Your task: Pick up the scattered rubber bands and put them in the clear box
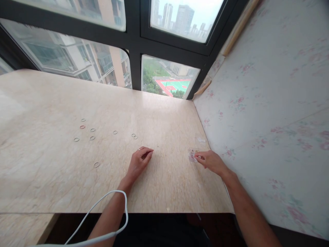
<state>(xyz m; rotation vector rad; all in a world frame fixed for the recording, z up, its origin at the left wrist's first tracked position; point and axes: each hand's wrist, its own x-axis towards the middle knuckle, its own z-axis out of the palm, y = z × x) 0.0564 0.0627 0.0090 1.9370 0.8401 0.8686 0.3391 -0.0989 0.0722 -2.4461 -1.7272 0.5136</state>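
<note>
Currently, a right hand (205,159) is working at a clear container (191,156) while thin rings are lying spread at ten o'clock

Resting on the marbled countertop (159,185), the container is appearing transparent, flat and roughly squarish, and is showing small reddish and dark marks whose nature cannot be told. It is sitting at nine o'clock of the right hand, touching its fingertips. The right thumb and fingers are pressing together in a pinch; whether they are gripping the container or something small cannot be told.

The left hand (141,158) is resting at nine o'clock of the container, well apart from it, with fingers curling in and the thumb lying close to the forefinger; whether it is holding anything cannot be told.

From the left hand, two pale rings (135,138) are overlapping at eleven o'clock, while a single ring (97,167) is lying at nine. Farther off, toward ten, further slender pale hoops are lying flat around one red ring (82,128). At seven o'clock, a white cable (126,209) is looping across the left forearm.
</note>
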